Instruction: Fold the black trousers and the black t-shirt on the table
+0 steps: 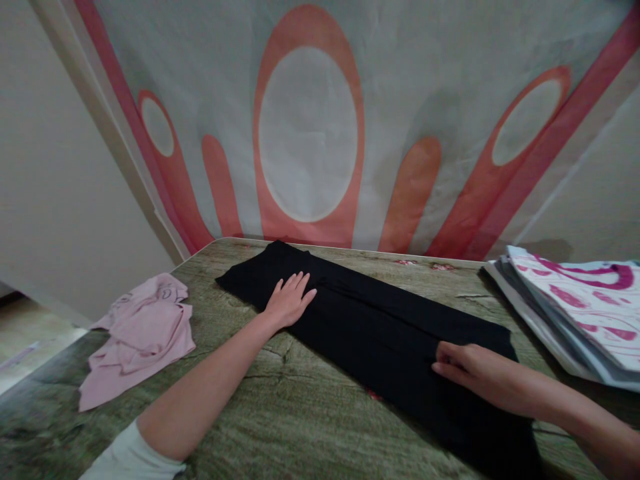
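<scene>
A pair of black trousers (360,313) lies stretched out across the table, running from the far left to the near right, with a long crease along its middle. My left hand (290,300) rests flat on the upper left part of the cloth, fingers spread. Toward the other end, my right hand (463,370) has its fingers curled and closed against the fabric, seemingly pinching it; the fingertips are partly hidden.
A crumpled pink garment (145,333) lies on the left side of the wood-patterned table (280,413). At the right edge sits a stack of folded clothes (580,313), a white and magenta printed one on top. Behind the table hangs a grey and red patterned sheet (395,80).
</scene>
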`<act>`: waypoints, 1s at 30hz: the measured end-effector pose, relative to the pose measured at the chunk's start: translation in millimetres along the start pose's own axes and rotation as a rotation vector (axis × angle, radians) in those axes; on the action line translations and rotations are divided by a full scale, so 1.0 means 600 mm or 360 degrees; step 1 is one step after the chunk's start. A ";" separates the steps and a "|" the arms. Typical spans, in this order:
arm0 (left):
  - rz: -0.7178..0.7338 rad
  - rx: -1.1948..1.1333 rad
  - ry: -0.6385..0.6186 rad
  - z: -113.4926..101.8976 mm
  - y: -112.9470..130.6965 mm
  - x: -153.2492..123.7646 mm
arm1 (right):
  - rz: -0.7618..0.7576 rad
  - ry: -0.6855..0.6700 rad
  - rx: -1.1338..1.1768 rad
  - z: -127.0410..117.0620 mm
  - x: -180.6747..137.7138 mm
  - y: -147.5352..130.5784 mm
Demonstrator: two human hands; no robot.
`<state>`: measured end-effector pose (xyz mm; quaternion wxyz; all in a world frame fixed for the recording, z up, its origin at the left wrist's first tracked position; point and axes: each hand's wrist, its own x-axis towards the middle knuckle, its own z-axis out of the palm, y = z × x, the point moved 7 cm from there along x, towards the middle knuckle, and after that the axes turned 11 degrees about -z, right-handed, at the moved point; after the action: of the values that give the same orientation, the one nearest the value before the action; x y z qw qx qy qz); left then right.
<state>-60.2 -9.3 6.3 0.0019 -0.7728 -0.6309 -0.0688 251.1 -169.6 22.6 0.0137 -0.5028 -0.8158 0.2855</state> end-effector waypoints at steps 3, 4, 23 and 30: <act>-0.0003 0.0002 0.0001 -0.001 0.000 0.000 | -0.0015 -0.0203 0.0128 -0.004 -0.017 0.007; -0.0004 0.0002 0.0000 0.000 0.000 0.000 | -0.0024 -0.0280 0.0170 -0.005 -0.023 0.010; 0.0410 -0.0153 0.0224 -0.069 0.093 -0.043 | 0.0136 -0.0238 0.0132 -0.031 -0.064 0.089; 0.0771 -0.0228 -0.0121 -0.038 0.172 -0.099 | -0.0149 -0.0168 -0.0107 -0.011 -0.094 -0.029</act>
<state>26.4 -90.2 31.2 -0.0601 -0.9017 -0.4204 -0.0816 267.2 -219.2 51.5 -0.0329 -0.4487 -0.8471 0.2830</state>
